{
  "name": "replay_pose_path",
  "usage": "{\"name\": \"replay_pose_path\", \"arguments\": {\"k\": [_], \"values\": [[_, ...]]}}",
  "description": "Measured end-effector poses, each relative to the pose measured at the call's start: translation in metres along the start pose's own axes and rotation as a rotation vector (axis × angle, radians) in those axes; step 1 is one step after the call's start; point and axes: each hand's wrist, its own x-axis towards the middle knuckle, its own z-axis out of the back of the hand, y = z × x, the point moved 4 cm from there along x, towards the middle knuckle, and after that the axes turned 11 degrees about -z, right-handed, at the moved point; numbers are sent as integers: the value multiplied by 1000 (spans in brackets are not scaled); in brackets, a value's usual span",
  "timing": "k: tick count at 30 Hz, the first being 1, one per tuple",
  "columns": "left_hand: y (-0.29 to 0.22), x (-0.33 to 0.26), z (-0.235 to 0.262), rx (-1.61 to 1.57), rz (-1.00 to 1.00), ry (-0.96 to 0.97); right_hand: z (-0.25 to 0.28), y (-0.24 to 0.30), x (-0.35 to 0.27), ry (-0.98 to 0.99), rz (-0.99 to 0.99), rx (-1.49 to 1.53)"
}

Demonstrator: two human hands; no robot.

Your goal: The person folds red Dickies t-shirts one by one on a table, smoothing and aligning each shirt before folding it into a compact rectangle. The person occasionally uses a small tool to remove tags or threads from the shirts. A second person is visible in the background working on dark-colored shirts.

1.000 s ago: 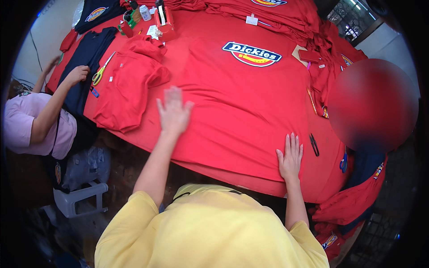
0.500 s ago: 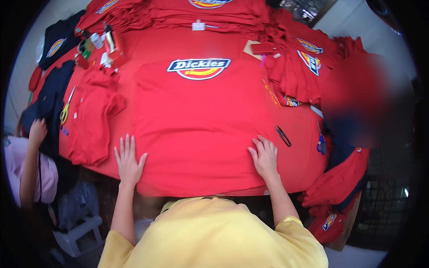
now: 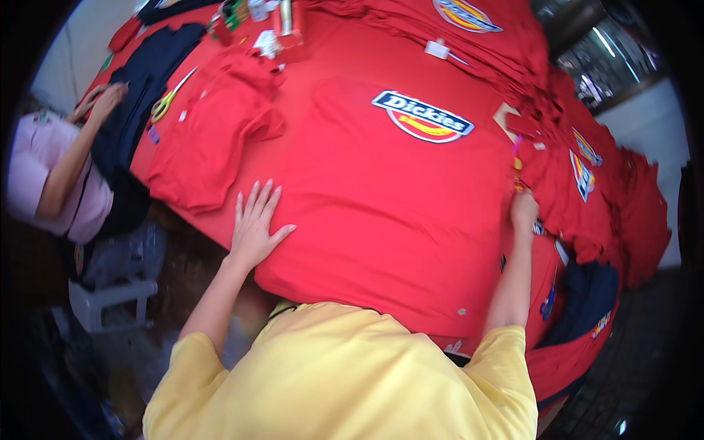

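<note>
A red T-shirt with a logo print on its upper part lies spread flat before me. My left hand rests palm down on its left edge, fingers stretched and apart. Beyond the shirt's right edge, my right hand is curled with its fingers together at the lower end of a narrow orange patterned strip. Motion blurs those fingertips a little. Dark thread snips show only in part beside my right forearm.
Stacked red shirts line the far side, with more at right. A crumpled red shirt and yellow-handled scissors lie left. Blue-handled scissors lie right. At far left, a person in a pink top handles dark cloth.
My right hand has left the shirt's lower right edge and reached forward to the orange strip. My left hand stays flat at the left edge. The whole view has turned.
</note>
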Motion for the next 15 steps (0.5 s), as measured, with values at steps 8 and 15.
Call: {"name": "replay_pose_path", "arguments": {"k": [8,15], "values": [[6,35,13,-92,-107,143,109,229,-184,770,608,791],[12,43,13,-105,-84,258,103,322,-207,615,739,291]]}}
